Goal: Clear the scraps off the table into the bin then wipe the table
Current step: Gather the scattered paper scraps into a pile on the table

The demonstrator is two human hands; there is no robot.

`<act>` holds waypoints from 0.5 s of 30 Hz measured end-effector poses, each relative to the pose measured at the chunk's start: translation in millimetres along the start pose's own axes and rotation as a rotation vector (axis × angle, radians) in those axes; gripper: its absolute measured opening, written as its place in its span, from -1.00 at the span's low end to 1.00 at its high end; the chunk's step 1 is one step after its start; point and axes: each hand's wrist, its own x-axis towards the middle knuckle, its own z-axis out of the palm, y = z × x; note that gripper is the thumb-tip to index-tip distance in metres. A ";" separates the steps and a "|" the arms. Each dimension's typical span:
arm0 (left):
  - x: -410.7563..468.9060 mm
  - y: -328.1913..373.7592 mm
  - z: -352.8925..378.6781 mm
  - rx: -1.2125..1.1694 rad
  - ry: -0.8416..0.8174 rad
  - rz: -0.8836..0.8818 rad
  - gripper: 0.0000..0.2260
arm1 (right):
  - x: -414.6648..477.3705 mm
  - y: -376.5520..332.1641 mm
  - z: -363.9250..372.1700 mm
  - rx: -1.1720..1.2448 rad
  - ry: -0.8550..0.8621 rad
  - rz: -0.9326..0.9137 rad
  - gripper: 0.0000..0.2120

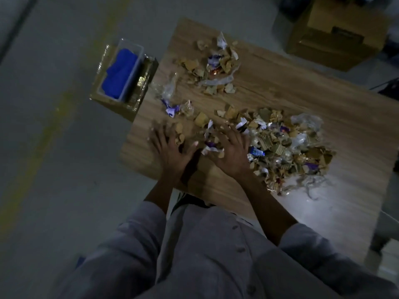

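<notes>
Cardboard bits, torn wrappers and clear plastic lie strewn over the wooden table [302, 100]. The biggest heap of scraps [287, 147] is at the right, a smaller pile [216, 65] sits farther back, and a few pieces [177, 108] lie near the left edge. My left hand [170, 147] lies flat on the table with fingers spread, touching small bits. My right hand [231, 149] lies flat beside it, fingers spread over wrappers at the edge of the big heap. Neither hand grips anything.
A clear plastic tub [123, 70] holding a blue cloth [118, 72] rests on a cardboard box [140, 87] just off the table's left edge. Another cardboard box [336, 35] stands on the floor beyond the table. The grey floor [54, 147] lies to the left.
</notes>
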 end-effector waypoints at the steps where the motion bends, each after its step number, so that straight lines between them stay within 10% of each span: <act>1: 4.7 4.0 6.8 0.002 -0.015 0.064 -0.13 | -1.5 2.0 1.2 -0.005 -0.006 0.013 -0.33; 15: 23.8 67.1 47.1 0.292 -0.187 0.589 -0.63 | -23.9 25.5 -24.4 0.165 0.189 0.022 -0.51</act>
